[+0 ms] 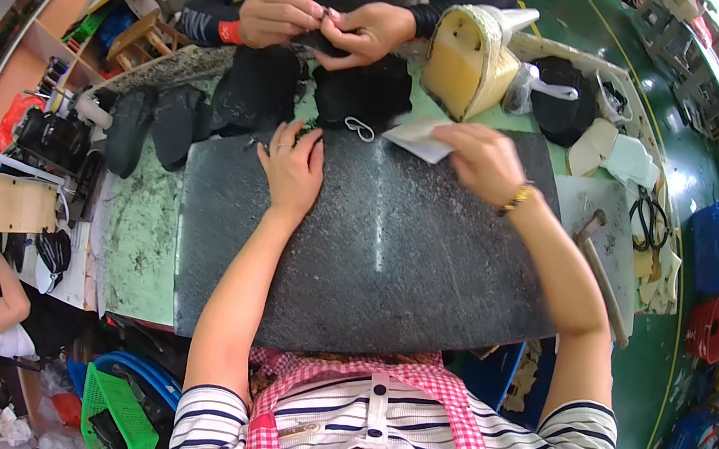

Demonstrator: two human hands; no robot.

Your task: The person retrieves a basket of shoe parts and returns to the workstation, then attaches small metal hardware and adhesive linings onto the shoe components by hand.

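A dark slab-like board (347, 242) lies on the table in front of me. My left hand (293, 165) rests palm down near its far edge, fingers stretched out beside some small black scraps. In my right hand (485, 165), a flat white folded piece (421, 139), paper or cloth, is pinched over the far edge of the board. A pale streak (377, 218) runs across the board between my hands. Just beyond lie a thin white loop of cord (359, 129) and black fabric-like pieces (358, 94).
Across the table a person's hands (321, 30) hold a small black piece. A yellowish glue-crusted container (473, 62) stands at the far right. A hammer (604, 282) and scissors (650, 223) lie to the right, black sole-shaped pieces (173, 126) to the left. A green crate (118, 422) sits lower left.
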